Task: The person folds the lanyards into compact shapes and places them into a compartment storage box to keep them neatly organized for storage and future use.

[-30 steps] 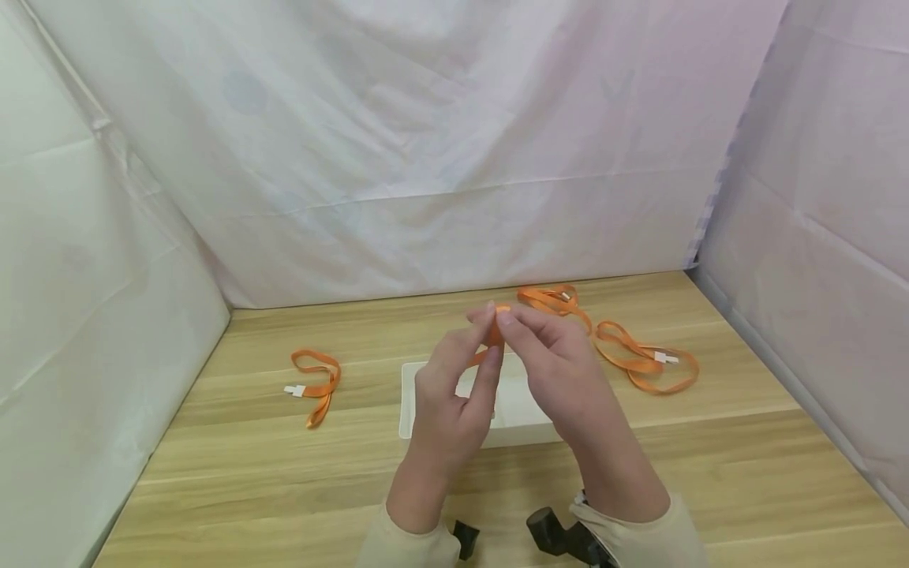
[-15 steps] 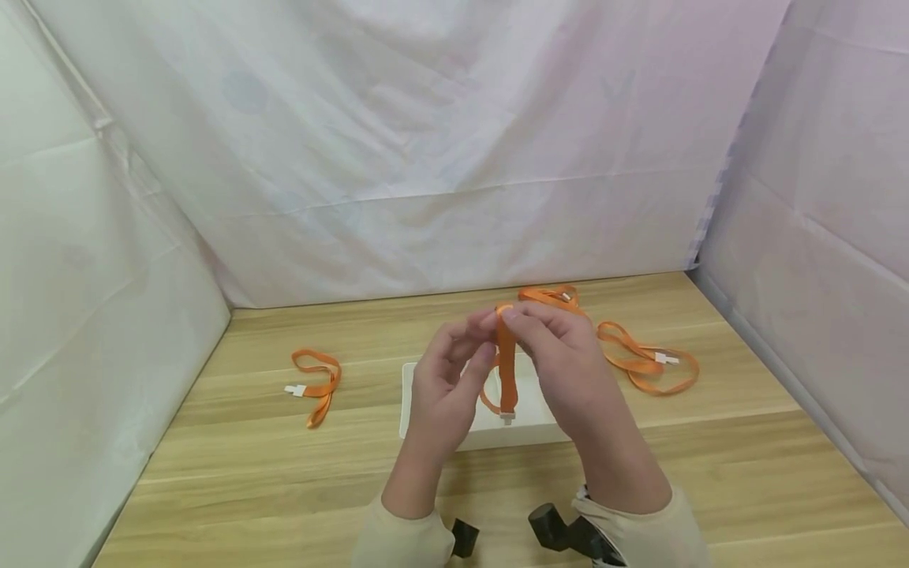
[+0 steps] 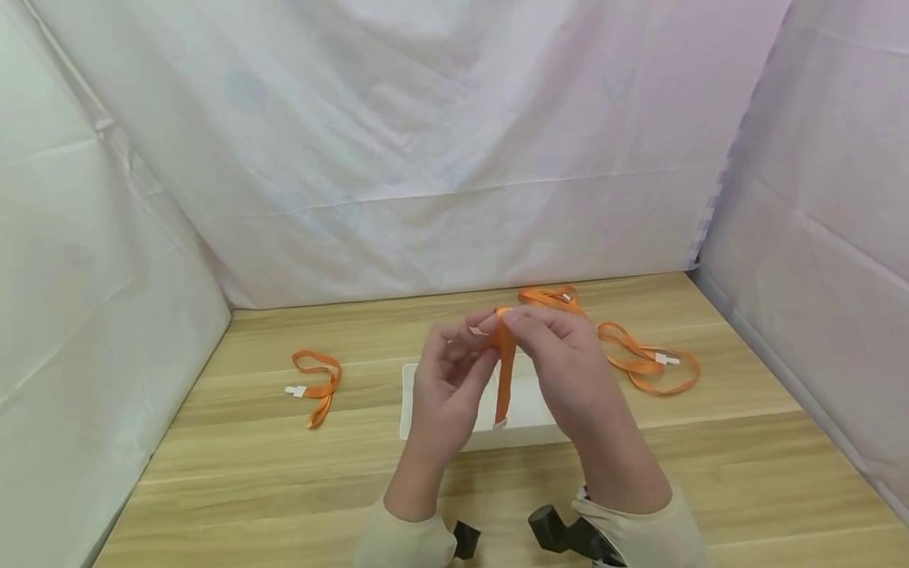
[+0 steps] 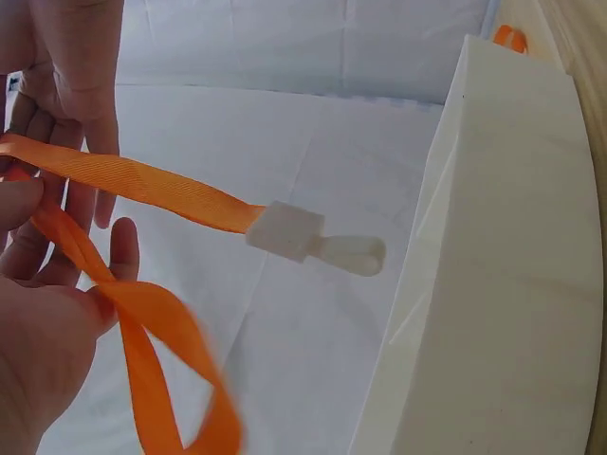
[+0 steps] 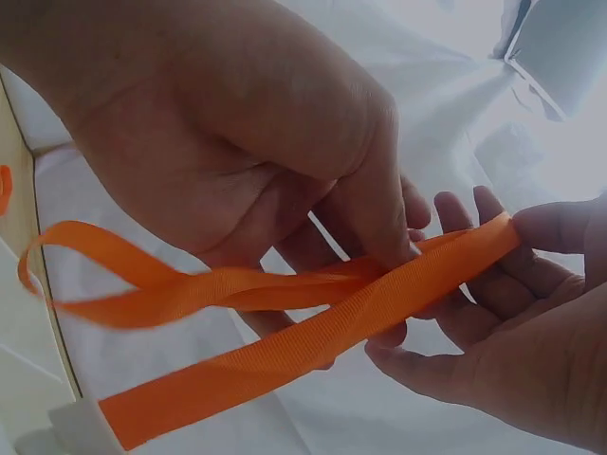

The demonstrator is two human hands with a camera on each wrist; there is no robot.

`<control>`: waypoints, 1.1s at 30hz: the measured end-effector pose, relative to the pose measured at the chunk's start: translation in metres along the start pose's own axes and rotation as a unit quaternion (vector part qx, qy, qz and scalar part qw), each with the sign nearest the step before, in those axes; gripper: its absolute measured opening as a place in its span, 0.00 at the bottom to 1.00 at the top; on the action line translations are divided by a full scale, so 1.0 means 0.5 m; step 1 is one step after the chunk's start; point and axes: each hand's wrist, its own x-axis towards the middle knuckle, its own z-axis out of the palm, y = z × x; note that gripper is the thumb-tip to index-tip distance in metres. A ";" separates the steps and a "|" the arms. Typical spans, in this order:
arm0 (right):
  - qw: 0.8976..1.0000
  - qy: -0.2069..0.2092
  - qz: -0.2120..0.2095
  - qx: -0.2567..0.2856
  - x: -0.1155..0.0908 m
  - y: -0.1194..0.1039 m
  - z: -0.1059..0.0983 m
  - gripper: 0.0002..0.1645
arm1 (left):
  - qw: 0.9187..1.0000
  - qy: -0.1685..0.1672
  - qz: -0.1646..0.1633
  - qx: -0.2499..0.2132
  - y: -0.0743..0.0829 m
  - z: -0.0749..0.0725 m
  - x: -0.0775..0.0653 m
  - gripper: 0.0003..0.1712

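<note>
Lanyard (image 3: 505,371), orange, held up above white box (image 3: 521,438). Clip strap just twisted: narrower to view than 0.5 s ago, loop no longer showing against the box. Right hand (image 3: 568,355) pinches top fold; left hand (image 3: 447,398) grips gathered loop. Seems strap isn't settled, but 2 hands control it.

Ribbed, woven-cloth orange lanyard (image 5: 313,334).

Four lanyards (image 3: 506,367), one box (image 3: 525,436)
</note>
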 end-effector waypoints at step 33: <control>0.998 0.011 0.025 -0.049 0.005 0.002 0.024 0.18 | 0.995 -0.063 0.054 0.047 -0.026 -0.016 0.002 0.07</control>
